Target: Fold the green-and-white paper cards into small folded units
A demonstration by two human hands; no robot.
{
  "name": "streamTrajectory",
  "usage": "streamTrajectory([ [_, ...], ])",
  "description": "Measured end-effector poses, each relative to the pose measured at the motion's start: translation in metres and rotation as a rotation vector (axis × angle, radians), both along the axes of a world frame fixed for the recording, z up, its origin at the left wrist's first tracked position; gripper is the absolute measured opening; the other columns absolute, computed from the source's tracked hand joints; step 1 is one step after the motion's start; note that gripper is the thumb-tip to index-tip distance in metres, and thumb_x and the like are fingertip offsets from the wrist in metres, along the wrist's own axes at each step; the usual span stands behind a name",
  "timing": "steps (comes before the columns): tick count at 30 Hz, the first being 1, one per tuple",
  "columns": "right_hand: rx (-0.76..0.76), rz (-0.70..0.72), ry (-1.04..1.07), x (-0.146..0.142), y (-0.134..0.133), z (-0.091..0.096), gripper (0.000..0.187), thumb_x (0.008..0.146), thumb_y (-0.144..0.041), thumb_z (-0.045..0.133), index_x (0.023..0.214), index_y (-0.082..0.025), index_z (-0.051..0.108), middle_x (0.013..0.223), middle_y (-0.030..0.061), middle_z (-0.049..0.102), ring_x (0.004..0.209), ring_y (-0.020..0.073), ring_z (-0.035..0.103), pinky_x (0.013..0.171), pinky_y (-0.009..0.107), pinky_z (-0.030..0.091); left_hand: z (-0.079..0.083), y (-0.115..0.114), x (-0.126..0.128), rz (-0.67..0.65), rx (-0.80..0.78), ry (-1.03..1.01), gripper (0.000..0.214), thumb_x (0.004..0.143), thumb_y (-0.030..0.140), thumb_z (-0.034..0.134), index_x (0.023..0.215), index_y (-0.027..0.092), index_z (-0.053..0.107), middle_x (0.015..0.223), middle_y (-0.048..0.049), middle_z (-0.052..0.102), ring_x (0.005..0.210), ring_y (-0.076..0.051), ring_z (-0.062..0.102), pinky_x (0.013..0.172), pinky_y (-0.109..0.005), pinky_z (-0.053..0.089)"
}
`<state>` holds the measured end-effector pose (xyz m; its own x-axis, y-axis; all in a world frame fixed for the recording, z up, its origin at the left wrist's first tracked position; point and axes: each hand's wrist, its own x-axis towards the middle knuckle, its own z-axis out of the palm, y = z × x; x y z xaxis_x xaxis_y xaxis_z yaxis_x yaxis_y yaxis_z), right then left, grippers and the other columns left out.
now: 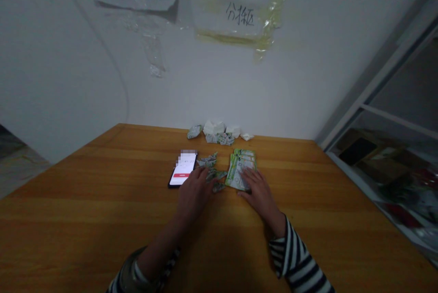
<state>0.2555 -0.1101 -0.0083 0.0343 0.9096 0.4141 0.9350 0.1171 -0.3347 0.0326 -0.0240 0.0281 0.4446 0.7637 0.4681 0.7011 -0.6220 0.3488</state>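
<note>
My right hand (258, 190) lies with its fingers stretched over the lower part of several overlapping green-and-white printed sheets or packets (241, 165); which of the two they are I cannot tell. Just left of them, my left hand (195, 190) rests beside folded or crumpled printed paper pieces (214, 174), thumb apart from the fingers. Its fingertips reach the nearest pieces and partly cover them. A phone (181, 176) with a lit white screen and a red button lies flat by the left hand, its lower right corner hidden behind that hand.
Crumpled white and printed paper (219, 132) sits along the back of the wooden table (102, 220), against the wall (239, 87). Taped paper sheets (232, 14) hang above. To the right stands a shelf (386, 124) with boxes and bagged items.
</note>
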Motion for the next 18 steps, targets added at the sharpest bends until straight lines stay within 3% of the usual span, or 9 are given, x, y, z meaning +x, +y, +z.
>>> streamTrajectory([
  [3,-0.059,0.005,-0.081,-0.007,0.001,-0.002,0.040,0.082,-0.026,0.065,0.121,-0.015,0.061,0.130,0.0145,0.059,0.124,0.0264,0.051,0.110,0.048,0.028,-0.002,0.000,0.003,-0.051,0.042,-0.035,0.035,0.090,0.032,0.050,0.121,0.017,0.056,0.121,-0.0148,0.061,0.108,-0.030,0.059,0.088,-0.040,0.049],
  [7,-0.066,0.016,-0.135,-0.012,0.002,0.001,0.030,0.086,-0.018,0.059,0.116,-0.013,0.065,0.126,0.0162,0.062,0.121,0.0263,0.054,0.108,0.046,0.035,0.000,0.009,-0.001,-0.027,-0.022,-0.140,0.031,0.092,0.026,0.045,0.119,0.020,0.057,0.114,-0.0119,0.065,0.101,-0.026,0.063,0.085,-0.037,0.051],
  [12,-0.097,0.059,-0.135,-0.012,0.002,0.005,0.037,0.083,-0.017,0.064,0.119,-0.013,0.062,0.127,0.0175,0.061,0.123,0.0278,0.053,0.106,0.047,0.038,0.002,0.025,-0.009,0.028,-0.155,-0.393,0.030,0.093,0.033,0.042,0.110,0.017,0.062,0.108,-0.0118,0.069,0.096,-0.024,0.066,0.084,-0.037,0.052],
  [18,-0.070,0.056,-0.118,-0.014,0.004,-0.002,0.035,0.086,-0.010,0.056,0.120,-0.015,0.062,0.123,0.0152,0.064,0.116,0.0255,0.059,0.105,0.045,0.041,-0.005,0.032,-0.011,0.001,-0.247,-0.480,0.033,0.092,0.038,0.043,0.108,0.017,0.064,0.105,-0.0109,0.071,0.092,-0.023,0.067,0.078,-0.035,0.054],
])
